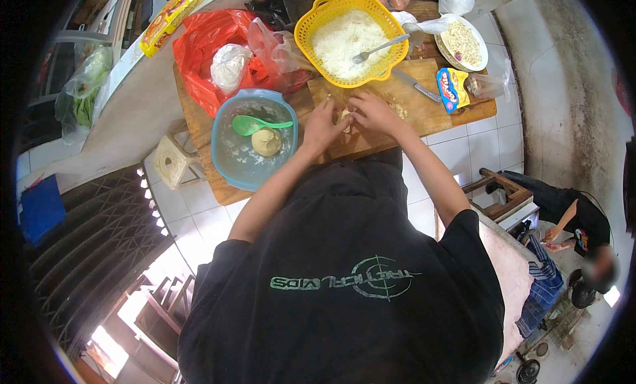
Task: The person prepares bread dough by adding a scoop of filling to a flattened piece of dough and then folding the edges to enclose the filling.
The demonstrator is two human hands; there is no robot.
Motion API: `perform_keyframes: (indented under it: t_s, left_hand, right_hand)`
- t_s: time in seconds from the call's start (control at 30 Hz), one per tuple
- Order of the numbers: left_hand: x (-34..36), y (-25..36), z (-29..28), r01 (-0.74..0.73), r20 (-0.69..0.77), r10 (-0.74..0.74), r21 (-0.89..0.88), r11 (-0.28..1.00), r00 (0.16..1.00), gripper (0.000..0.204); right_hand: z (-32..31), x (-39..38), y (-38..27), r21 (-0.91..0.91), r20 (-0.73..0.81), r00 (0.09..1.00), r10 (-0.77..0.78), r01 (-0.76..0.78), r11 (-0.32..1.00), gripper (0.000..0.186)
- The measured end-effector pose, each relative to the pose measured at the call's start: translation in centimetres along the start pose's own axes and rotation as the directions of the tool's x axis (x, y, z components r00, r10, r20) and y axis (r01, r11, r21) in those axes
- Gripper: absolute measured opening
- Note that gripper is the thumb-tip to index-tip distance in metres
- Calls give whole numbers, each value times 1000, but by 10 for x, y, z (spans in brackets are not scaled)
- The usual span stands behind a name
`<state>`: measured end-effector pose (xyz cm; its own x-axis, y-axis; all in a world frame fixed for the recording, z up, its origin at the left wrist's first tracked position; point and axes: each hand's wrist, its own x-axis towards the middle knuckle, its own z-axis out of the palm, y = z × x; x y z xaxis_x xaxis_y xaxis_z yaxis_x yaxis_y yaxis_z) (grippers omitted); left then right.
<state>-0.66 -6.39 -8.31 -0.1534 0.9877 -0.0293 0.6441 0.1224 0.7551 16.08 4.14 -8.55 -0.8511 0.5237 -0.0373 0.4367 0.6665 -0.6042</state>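
Note:
My left hand and my right hand meet over a wooden cutting board, fingers bent inward. Pinched between them is a small pale piece; it looks like dough, though the fingers cover most of it. Pale chopped bits lie on the board beside my right hand. Left of my left hand stands a blue plastic basin, dusted white inside. It holds a ball of dough and a green spoon. A knife rests on the board beyond my right hand.
Beyond my hands is a yellow colander of white shreds with a fork. A red plastic bag, a white bowl of chopped pieces and a blue-yellow packet surround it. A stool stands left; another person sits right.

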Motion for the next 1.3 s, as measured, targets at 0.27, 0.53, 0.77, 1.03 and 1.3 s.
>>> perform_keyframes:
  t_s: [0.27, 0.53, 0.77, 1.03, 1.3]
  left_hand:
    - [-3, -7, 11, -1, 5, 1, 20, 1000, 1000, 22]
    - [3, -14, 9, -150, -15, 150, 2, 989, 989, 19]
    - [6, -20, 10, -219, -14, 220, 70, 973, 975, 23]
    - [0, -18, 7, -177, -32, 183, 143, 974, 982, 31]
    - [-2, -19, 12, -175, -22, 179, 113, 978, 984, 21]
  right_hand:
    - [-1, -4, -5, 58, -75, 997, -25, 29, 998, 23]
    - [0, -14, -17, 168, -132, 991, 23, -1, 986, 24]
    - [19, -10, -11, 10, -244, 970, -9, 12, 1000, 18]
    - [20, -12, -8, 91, -268, 963, 26, -1, 996, 13]
    - [19, -16, -7, 35, -272, 962, -27, 38, 999, 19]
